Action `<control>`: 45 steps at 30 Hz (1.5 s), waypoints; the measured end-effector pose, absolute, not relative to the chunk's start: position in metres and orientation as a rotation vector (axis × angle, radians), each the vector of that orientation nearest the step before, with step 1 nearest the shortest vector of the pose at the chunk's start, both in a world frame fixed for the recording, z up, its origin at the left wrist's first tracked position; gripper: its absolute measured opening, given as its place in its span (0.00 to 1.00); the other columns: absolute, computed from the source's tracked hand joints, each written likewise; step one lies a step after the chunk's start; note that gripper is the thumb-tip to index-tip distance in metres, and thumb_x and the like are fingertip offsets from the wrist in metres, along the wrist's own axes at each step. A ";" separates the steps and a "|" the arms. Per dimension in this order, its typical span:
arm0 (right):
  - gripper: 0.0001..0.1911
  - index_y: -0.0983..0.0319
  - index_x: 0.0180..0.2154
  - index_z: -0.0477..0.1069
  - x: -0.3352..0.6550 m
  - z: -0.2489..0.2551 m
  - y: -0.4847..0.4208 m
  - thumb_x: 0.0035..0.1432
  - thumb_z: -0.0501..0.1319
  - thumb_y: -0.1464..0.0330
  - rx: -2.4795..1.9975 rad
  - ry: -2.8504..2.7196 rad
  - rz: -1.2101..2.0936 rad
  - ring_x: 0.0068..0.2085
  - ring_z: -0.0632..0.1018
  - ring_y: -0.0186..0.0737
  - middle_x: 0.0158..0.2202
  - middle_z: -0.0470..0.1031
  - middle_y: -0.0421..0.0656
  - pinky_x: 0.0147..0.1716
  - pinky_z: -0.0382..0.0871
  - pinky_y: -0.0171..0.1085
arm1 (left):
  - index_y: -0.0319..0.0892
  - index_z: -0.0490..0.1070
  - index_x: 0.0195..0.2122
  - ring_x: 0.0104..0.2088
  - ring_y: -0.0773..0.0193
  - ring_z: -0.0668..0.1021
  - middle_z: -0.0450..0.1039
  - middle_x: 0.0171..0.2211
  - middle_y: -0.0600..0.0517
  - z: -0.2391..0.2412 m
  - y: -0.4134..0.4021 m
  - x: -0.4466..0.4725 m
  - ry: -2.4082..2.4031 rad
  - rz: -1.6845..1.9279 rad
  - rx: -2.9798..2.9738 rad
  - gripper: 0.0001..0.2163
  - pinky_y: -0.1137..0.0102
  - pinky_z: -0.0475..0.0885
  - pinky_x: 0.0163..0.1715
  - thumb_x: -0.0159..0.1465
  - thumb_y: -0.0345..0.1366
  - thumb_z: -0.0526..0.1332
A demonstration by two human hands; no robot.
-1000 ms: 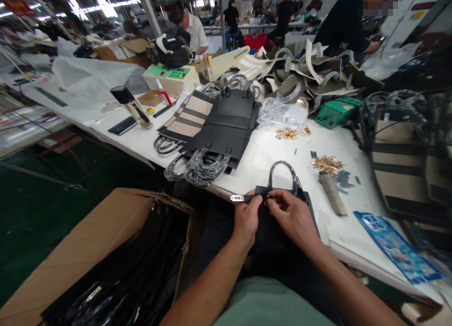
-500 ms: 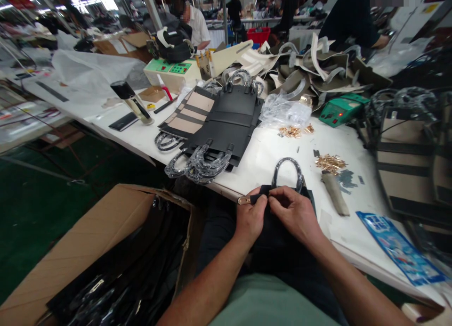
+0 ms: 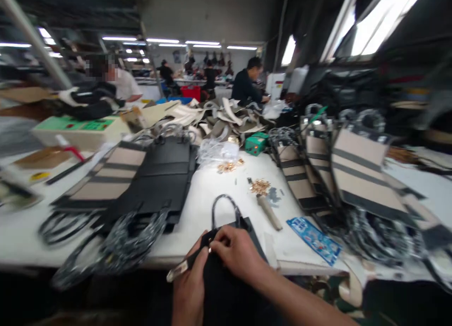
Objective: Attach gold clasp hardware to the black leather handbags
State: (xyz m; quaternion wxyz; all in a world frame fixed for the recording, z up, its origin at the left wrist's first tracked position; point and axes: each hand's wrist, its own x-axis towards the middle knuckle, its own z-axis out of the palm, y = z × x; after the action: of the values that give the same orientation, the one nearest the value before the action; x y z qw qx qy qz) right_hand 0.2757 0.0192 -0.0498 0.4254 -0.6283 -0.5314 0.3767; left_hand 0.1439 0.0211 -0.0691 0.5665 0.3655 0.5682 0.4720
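My left hand (image 3: 192, 281) is closed around a black strap (image 3: 193, 259), whose light metal-trimmed tip (image 3: 177, 271) sticks out to the left. With thumb and forefinger, my right hand (image 3: 237, 250) pinches at the strap beside my left thumb. A tiny bright gold-coloured metal piece (image 3: 210, 250) shows at those fingertips, partly hidden. Under both hands is a black bag (image 3: 222, 295), leaning at the table's front edge. Its plastic-wrapped handle (image 3: 226, 197) arches up beyond my fingers.
Gold-coloured metal bits (image 3: 260, 187) lie on the white table (image 3: 208, 199) near a greyish stick-like tool (image 3: 270, 213) and a blue packet (image 3: 314, 239). Black bag panels (image 3: 158, 168) are stacked left, striped panels (image 3: 367, 168) right. A green box (image 3: 256, 143) stands behind. Co-workers sit farther back.
The view has swung right and up, bringing more striped panels into sight and leaving the carton out. Both hands keep their hold at the strap; its tip now slants more downward.
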 end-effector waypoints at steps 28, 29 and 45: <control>0.14 0.59 0.44 0.79 0.450 -0.057 0.160 0.58 0.60 0.65 -2.024 -1.733 0.264 0.42 0.78 0.44 0.44 0.80 0.45 0.41 0.67 0.37 | 0.38 0.68 0.57 0.56 0.47 0.72 0.72 0.54 0.39 -0.097 0.090 0.123 1.645 1.243 1.854 0.21 0.51 0.67 0.57 0.64 0.38 0.59; 0.15 0.58 0.46 0.79 0.448 -0.061 0.173 0.58 0.60 0.66 -2.030 -1.760 0.268 0.44 0.78 0.43 0.46 0.79 0.45 0.42 0.67 0.36 | 0.39 0.65 0.60 0.58 0.47 0.70 0.70 0.56 0.39 -0.099 0.087 0.123 1.660 1.249 1.979 0.22 0.50 0.66 0.58 0.64 0.36 0.59; 0.12 0.58 0.36 0.79 0.435 -0.098 0.263 0.57 0.59 0.61 -2.126 -1.729 0.246 0.42 0.76 0.48 0.43 0.78 0.48 0.35 0.65 0.39 | 0.46 0.68 0.58 0.58 0.55 0.70 0.71 0.57 0.47 -0.096 0.075 0.129 1.346 0.946 2.684 0.21 0.55 0.65 0.62 0.65 0.23 0.55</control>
State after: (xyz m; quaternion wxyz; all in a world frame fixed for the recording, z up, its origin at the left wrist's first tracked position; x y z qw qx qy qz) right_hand 0.4349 0.2631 -0.0977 0.1938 -0.7580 -0.6166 0.0879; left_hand 0.1293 0.0750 -0.0961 -0.0033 0.8526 0.4277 0.3004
